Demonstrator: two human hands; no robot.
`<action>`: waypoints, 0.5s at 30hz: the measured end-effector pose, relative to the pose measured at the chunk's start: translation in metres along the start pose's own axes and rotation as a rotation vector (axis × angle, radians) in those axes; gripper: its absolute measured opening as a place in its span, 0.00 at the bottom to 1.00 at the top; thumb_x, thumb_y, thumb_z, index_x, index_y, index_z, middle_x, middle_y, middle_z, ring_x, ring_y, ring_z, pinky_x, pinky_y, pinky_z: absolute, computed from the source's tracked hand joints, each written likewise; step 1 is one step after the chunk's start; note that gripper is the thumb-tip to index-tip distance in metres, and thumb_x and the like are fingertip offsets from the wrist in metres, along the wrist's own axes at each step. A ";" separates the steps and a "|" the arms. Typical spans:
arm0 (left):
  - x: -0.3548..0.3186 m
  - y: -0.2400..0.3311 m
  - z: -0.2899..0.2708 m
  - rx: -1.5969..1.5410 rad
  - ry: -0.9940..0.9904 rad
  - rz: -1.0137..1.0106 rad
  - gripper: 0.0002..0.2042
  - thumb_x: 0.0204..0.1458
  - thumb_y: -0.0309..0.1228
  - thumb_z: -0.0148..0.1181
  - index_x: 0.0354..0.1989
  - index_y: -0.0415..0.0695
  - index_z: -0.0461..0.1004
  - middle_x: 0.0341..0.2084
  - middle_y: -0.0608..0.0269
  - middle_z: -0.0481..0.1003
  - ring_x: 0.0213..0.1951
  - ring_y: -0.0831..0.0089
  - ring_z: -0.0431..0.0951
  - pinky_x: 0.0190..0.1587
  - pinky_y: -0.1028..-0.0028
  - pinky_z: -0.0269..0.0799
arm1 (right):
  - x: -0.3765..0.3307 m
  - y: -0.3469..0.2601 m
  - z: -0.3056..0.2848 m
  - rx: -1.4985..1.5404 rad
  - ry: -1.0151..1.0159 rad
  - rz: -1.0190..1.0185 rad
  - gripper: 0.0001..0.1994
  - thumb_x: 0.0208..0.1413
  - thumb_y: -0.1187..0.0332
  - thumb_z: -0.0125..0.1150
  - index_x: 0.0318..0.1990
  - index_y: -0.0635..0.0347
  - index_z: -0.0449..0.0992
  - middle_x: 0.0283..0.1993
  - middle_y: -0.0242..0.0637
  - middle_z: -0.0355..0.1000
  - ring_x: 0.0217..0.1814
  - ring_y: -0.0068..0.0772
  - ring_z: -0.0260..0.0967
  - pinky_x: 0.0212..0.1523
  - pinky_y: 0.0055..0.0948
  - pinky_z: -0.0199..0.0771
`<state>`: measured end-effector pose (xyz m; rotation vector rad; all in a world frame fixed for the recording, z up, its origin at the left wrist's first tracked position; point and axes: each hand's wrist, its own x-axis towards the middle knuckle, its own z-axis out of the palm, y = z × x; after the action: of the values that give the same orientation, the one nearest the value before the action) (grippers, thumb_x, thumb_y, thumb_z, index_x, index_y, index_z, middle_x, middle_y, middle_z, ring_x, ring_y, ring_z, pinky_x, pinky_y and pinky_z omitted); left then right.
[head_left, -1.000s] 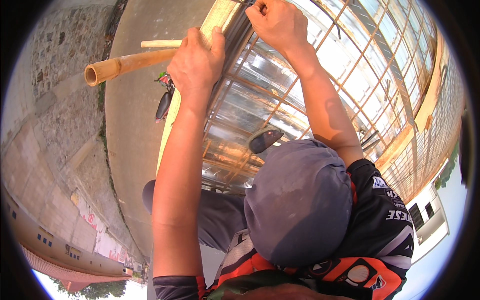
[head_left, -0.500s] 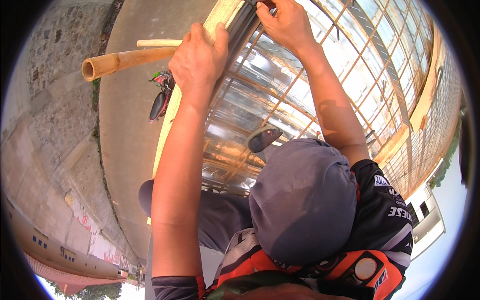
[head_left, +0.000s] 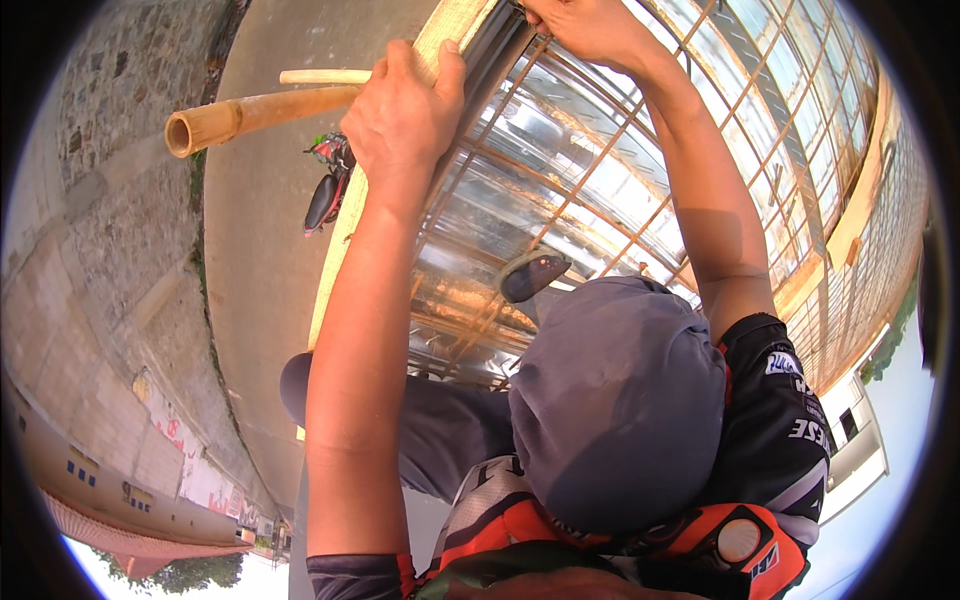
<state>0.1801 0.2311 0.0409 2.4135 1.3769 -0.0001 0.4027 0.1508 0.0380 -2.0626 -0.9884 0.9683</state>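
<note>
Two hands work high on a rebar grid (head_left: 620,190) laid over shiny metal sheeting (head_left: 540,150). Along the grid's left edge, the left hand (head_left: 405,110) clasps a pale timber plank (head_left: 345,230), likely steadying it. At its top edge, the right hand (head_left: 585,25) pinches something hidden, perhaps tie wire. A bamboo pole (head_left: 250,112) juts leftward.
</note>
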 end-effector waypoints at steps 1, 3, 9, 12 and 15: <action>0.000 0.002 0.000 -0.005 -0.004 0.002 0.29 0.70 0.61 0.52 0.52 0.44 0.80 0.41 0.43 0.87 0.44 0.37 0.87 0.49 0.44 0.81 | 0.005 0.005 -0.005 0.057 -0.079 0.044 0.16 0.73 0.61 0.59 0.42 0.67 0.82 0.34 0.41 0.81 0.38 0.35 0.79 0.41 0.37 0.78; 0.000 0.002 0.001 -0.014 -0.013 0.006 0.29 0.70 0.61 0.52 0.52 0.44 0.80 0.42 0.42 0.87 0.44 0.37 0.87 0.49 0.44 0.81 | 0.009 0.018 -0.014 0.194 -0.171 0.056 0.14 0.74 0.63 0.61 0.42 0.67 0.83 0.34 0.33 0.79 0.38 0.26 0.75 0.42 0.32 0.77; 0.000 0.004 -0.002 -0.018 -0.022 0.004 0.28 0.70 0.60 0.52 0.50 0.43 0.80 0.41 0.42 0.87 0.43 0.37 0.87 0.48 0.43 0.81 | -0.006 0.022 -0.002 0.305 -0.133 0.059 0.13 0.75 0.64 0.62 0.41 0.65 0.83 0.32 0.29 0.78 0.34 0.21 0.71 0.38 0.30 0.74; 0.000 0.000 0.005 -0.010 0.052 0.036 0.27 0.69 0.60 0.54 0.47 0.43 0.80 0.38 0.44 0.86 0.40 0.39 0.87 0.44 0.44 0.81 | -0.006 0.017 0.007 0.126 -0.082 0.100 0.15 0.76 0.62 0.61 0.38 0.64 0.83 0.30 0.27 0.77 0.31 0.20 0.69 0.34 0.30 0.71; 0.003 -0.004 0.012 0.010 0.139 0.077 0.26 0.66 0.59 0.57 0.42 0.43 0.80 0.34 0.47 0.86 0.35 0.41 0.87 0.37 0.46 0.82 | -0.006 0.021 0.014 0.418 -0.110 0.192 0.15 0.75 0.62 0.61 0.34 0.58 0.82 0.27 0.24 0.73 0.27 0.18 0.66 0.28 0.26 0.65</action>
<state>0.1802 0.2316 0.0278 2.5145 1.3437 0.1836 0.3964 0.1387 0.0164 -1.7857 -0.5823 1.2781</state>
